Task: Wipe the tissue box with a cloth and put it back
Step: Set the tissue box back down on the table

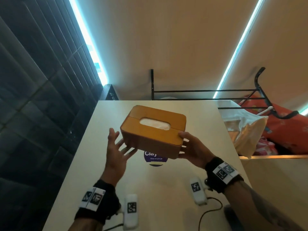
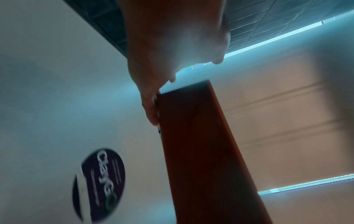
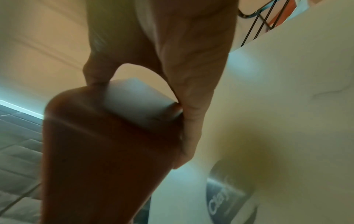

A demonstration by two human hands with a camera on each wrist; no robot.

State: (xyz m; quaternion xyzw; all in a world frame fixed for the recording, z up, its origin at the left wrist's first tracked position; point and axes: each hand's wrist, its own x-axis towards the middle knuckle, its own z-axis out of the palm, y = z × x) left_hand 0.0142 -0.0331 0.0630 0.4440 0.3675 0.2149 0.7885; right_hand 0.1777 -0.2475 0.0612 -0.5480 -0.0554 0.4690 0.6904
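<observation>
Right hand (image 1: 193, 150) grips the tissue box (image 1: 152, 130) at its right end, thumb on the lid and fingers curled under the base; the right wrist view confirms thumb above and fingers below, pinching that end. Left hand (image 1: 116, 152) is spread wide with straight fingers, which lie against the lower left side and underside of the box; the left wrist view shows a fingertip touching the box edge, with the other fingers not closed round it. Box is orange-brown with rounded corners, a seam across the lid and an oval slot through which white tissue (image 1: 155, 123) shows. It is held clear above the white table (image 1: 93, 164), tilted so the lid faces the head camera. Directly beneath it on the table lies a round purple item (image 1: 155, 160) printed "Clay" with smaller text below; whether this is a sticker or a pack cannot be determined. Both wrists carry black bands with white marker tags. Two white marker-tagged devices (image 1: 130, 209) lie on the near table, one by each forearm, with dark cables attached. Beyond the table stands a black wire rack (image 1: 208, 94). To the right are a white plastic bag (image 1: 245, 127) and red fabric (image 1: 286, 124). Dark slatted panelling (image 1: 33, 97) covers the left wall, edged by a bright light strip (image 1: 86, 40).
</observation>
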